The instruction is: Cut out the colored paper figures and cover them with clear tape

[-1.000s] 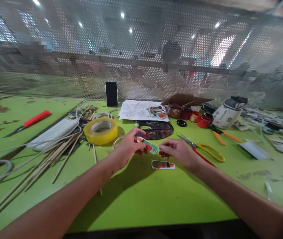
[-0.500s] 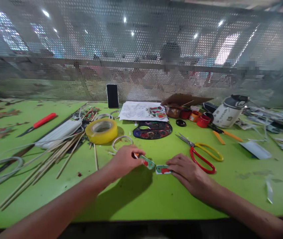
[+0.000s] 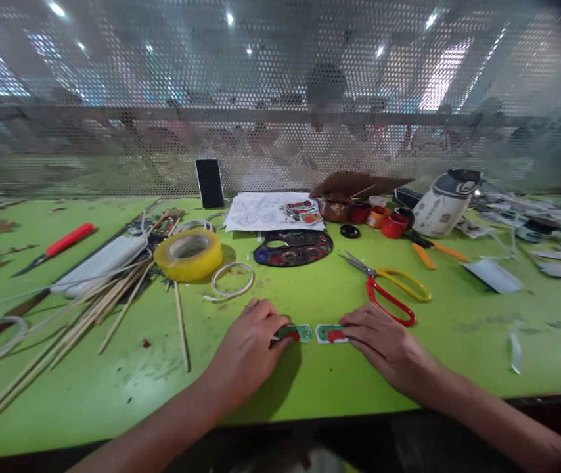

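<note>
My left hand (image 3: 257,335) pinches a small green and red painted paper piece (image 3: 300,333) between thumb and fingers, close to the green tabletop. A matching green and red piece with a white edge (image 3: 330,334) lies just to its right, end facing end with a narrow gap. The fingers of my right hand (image 3: 376,338) are closed on that piece's right end, which they hide. Scissors with one red and one yellow handle (image 3: 393,295) lie just beyond my right hand. Past my left hand sits a coil of pale strip (image 3: 232,280).
Yellow tape roll (image 3: 189,255), bamboo sticks (image 3: 98,315) and a red-handled knife (image 3: 64,246) lie left. A paint palette (image 3: 294,248), drawing sheets (image 3: 255,211), phone (image 3: 209,182) and paint pots (image 3: 376,217) stand behind. A white jug-like container (image 3: 441,207) is at right. Perforated metal screen (image 3: 261,144) closes the back.
My left hand has lowered its piece to the table and turned it level, in line with the right-hand piece. My right hand stays on its piece. The view has shifted slightly.
</note>
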The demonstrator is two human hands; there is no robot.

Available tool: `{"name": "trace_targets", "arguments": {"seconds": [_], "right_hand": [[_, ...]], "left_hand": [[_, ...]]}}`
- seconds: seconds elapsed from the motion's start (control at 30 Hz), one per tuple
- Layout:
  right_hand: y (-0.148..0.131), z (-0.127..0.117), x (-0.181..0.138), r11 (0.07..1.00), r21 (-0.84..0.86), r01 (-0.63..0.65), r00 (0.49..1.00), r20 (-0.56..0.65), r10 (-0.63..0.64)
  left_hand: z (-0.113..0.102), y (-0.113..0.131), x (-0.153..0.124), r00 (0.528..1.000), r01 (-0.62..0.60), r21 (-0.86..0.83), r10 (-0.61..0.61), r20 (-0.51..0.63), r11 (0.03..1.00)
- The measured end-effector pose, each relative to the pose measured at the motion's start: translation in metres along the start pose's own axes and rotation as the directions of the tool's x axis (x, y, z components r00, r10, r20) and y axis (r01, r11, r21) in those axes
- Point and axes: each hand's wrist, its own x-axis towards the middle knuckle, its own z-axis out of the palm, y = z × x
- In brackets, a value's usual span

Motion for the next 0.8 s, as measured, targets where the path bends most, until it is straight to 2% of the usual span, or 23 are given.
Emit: {"name": "trace_targets", "arguments": {"seconds": [0.13, 0.5, 0.67, 0.8], "right_hand": [[0.001, 0.0, -0.002, 1.0, -0.007, 0.009, 1.0, -0.015, -0.009], [0.001, 0.002, -0.003, 1.0, 0.018, -0.003, 1.0, -0.018, 0.003], [0.001, -0.002, -0.005, 0.997, 0.032, -0.063, 0.997, -0.037, 0.064], [0.0, -0.009, -0.003, 0.996, 0.031, -0.085, 0.994, -0.064, 0.087]], "left_hand": [[0.002, 0.002, 0.0, 0.999, -0.047, 0.034, 0.047, 0.01, 0.998], [0.003, 0.004, 0.0, 0.998, -0.06, 0.034, 0.061, -0.012, 0.998], [0.001, 0.006, 0.0, 0.998, -0.06, 0.021, 0.06, -0.016, 0.998], [0.001, 0.006, -0.001, 0.993, -0.114, -0.015, 0.113, -0.043, 0.993]]}}
